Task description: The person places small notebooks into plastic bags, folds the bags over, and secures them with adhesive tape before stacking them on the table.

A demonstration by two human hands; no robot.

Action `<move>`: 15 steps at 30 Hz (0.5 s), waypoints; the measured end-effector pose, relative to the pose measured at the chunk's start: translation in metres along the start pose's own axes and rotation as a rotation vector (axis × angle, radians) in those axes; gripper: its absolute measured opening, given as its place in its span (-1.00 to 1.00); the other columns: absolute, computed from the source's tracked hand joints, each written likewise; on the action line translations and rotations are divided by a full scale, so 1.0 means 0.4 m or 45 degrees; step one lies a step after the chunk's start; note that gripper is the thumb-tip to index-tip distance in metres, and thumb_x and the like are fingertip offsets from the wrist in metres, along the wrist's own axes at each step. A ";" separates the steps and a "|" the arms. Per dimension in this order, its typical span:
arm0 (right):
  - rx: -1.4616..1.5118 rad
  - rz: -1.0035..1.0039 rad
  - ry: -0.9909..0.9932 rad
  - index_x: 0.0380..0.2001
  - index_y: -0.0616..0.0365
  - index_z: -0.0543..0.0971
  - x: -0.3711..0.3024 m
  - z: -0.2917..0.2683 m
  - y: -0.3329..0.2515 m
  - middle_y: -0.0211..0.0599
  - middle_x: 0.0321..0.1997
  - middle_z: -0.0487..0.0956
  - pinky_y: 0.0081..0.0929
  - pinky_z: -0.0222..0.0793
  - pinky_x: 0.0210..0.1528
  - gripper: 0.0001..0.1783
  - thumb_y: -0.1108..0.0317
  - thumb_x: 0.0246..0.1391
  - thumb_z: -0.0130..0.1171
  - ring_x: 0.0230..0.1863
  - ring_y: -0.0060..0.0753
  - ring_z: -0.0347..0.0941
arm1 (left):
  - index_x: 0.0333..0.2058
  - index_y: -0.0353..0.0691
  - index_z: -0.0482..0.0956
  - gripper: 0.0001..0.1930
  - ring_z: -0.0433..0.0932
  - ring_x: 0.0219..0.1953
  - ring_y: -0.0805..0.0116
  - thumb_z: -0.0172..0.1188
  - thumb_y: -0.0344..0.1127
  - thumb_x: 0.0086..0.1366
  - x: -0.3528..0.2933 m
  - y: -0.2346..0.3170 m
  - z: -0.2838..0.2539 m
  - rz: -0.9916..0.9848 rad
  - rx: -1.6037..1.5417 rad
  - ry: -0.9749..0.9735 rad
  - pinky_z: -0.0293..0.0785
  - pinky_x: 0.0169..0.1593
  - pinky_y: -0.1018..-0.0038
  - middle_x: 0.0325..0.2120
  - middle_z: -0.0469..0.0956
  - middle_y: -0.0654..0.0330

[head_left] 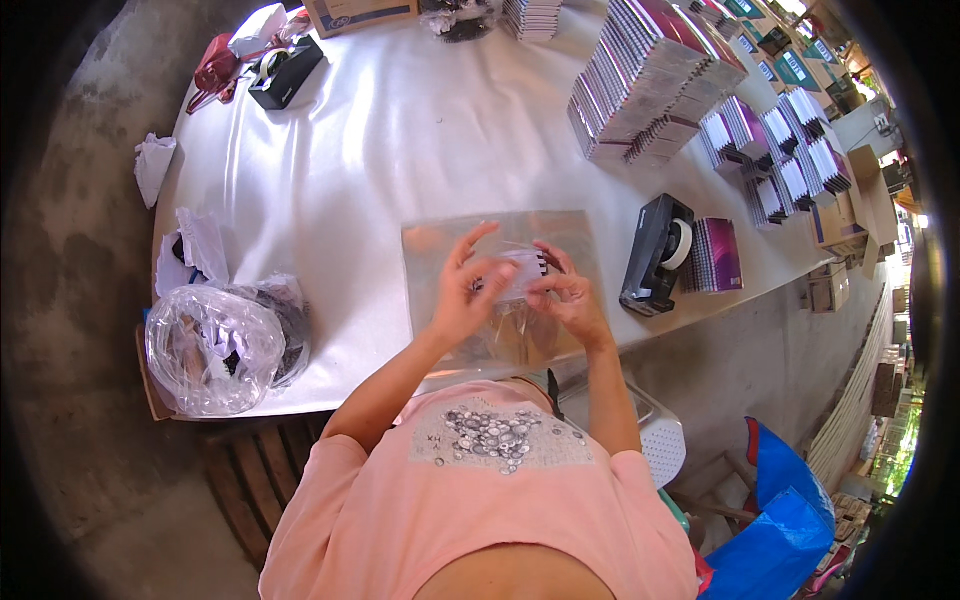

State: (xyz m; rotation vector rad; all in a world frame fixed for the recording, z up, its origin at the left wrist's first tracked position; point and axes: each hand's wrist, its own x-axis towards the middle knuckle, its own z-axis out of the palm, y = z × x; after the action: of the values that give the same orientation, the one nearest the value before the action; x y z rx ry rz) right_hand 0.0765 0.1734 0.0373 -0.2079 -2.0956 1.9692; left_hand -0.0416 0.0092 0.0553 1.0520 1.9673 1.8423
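Observation:
A small white spiral-bound notebook (pixel 521 272) with black coils along its right edge is between my hands, and clear plastic appears to lie over it. My right hand (pixel 570 302) pinches it at the coil side. Fingers spread, my left hand (pixel 468 295) is at its left side, the thumb and a finger slightly blurred; whether they touch the plastic is hard to see. Beneath both hands lies a stack of clear plastic sheets or bags (pixel 425 265) at the table's near edge.
To the right stand a black tape dispenser (pixel 652 262) and purple spiral notebooks (pixel 718 255). Tall notebook stacks (pixel 640 95) rise at the far right. A crumpled clear plastic bag (pixel 215 350) sits at left; another tape dispenser (pixel 287 75) is far left on the white-covered table (pixel 350 180).

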 end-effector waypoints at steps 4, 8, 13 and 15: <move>0.291 0.226 0.113 -0.19 0.16 0.58 0.012 0.022 -0.027 -0.24 0.19 0.29 -0.33 0.22 0.13 -0.63 0.46 -0.18 0.34 0.15 -0.33 0.23 | 0.00 -0.15 0.47 -0.49 0.34 0.09 0.13 0.33 -0.12 0.08 0.015 0.003 -0.035 0.109 -0.005 -0.043 0.28 0.08 0.23 -0.03 0.42 0.05; 0.330 0.221 0.248 0.02 0.12 0.42 0.052 0.036 -0.043 -0.23 0.13 0.33 -0.39 0.26 0.08 -0.36 0.48 -0.24 0.36 0.08 -0.39 0.27 | 0.06 -0.24 0.38 -0.36 0.47 -0.07 0.23 0.41 -0.24 0.00 0.015 0.009 -0.010 -0.321 -0.071 -0.081 0.35 0.04 0.34 -0.14 0.48 0.07; 0.533 0.512 0.118 0.08 0.10 0.34 0.093 0.004 -0.013 -0.26 0.01 0.38 -0.46 0.28 0.03 -0.19 0.54 -0.37 0.38 -0.03 -0.42 0.33 | 0.10 -0.28 0.35 -0.41 0.51 -0.17 0.36 0.33 -0.35 0.08 0.094 -0.020 -0.053 -0.676 -0.216 -0.265 0.40 -0.02 0.45 -0.27 0.56 0.14; 0.516 0.529 0.077 0.06 0.12 0.37 0.100 -0.002 -0.012 -0.27 -0.02 0.40 -0.48 0.28 0.02 -0.22 0.52 -0.38 0.38 -0.03 -0.43 0.33 | 0.02 -0.33 0.45 -0.59 0.52 -0.22 0.42 0.18 -0.45 0.17 0.125 -0.024 -0.068 -0.715 -0.446 -0.502 0.42 -0.07 0.50 -0.31 0.60 0.13</move>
State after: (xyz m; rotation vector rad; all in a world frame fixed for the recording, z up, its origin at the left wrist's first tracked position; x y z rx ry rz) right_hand 0.0388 0.1849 0.0456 -0.6527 -1.6642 2.5333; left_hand -0.0970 0.0212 0.0651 0.6100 1.4459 1.4581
